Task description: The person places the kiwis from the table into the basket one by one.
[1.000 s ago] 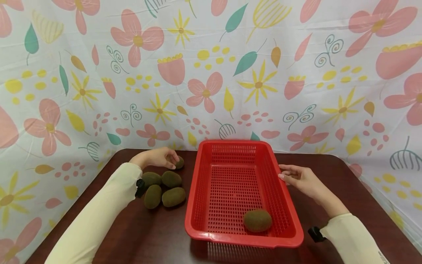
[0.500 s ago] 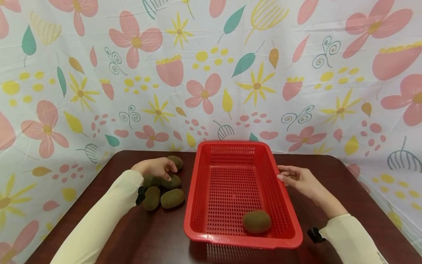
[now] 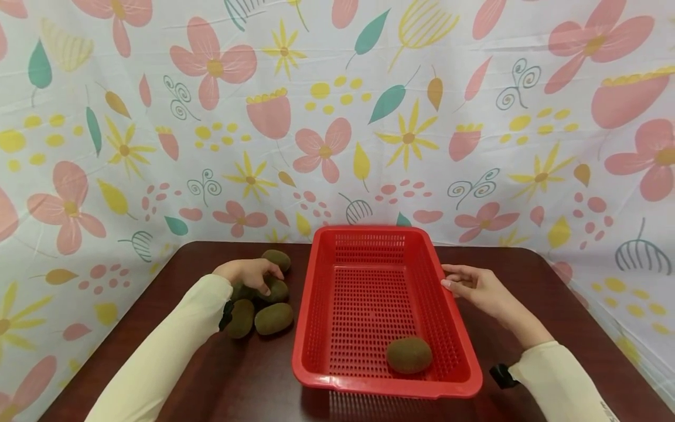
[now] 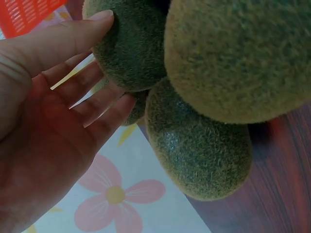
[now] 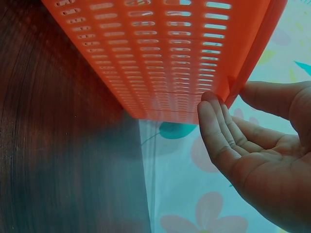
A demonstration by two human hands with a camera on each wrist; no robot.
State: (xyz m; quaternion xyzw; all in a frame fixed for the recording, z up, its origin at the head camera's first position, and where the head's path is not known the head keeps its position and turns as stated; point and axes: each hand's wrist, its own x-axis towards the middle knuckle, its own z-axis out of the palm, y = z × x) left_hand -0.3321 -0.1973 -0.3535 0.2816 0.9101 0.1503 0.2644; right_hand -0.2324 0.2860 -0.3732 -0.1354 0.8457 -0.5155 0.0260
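Observation:
My left hand (image 3: 250, 274) is at a brown fuzzy kiwi (image 3: 277, 291) in the group left of the basket. In the left wrist view the thumb lies on one side of this kiwi (image 4: 133, 53) and the fingertips on its other side. On the right, my right hand (image 3: 482, 293) pinches the long side rim of a red plastic basket (image 3: 387, 385). The right wrist view has the thumb at the rim and the fingers (image 5: 211, 116) against the perforated outer wall. A single kiwi (image 3: 409, 355) lies inside the basket, near its front right corner.
Around the left hand lie more kiwis: one behind (image 3: 276, 259), one in front (image 3: 273, 319), another to its left (image 3: 241, 319), and one mostly hidden under the hand. The dark wooden table (image 3: 253, 381) ends at a flower-printed cloth (image 3: 327, 88).
My left hand has left the rearmost kiwi and come toward me onto the kiwi in front of it. The right hand stays on the basket rim. The head view has shifted slightly.

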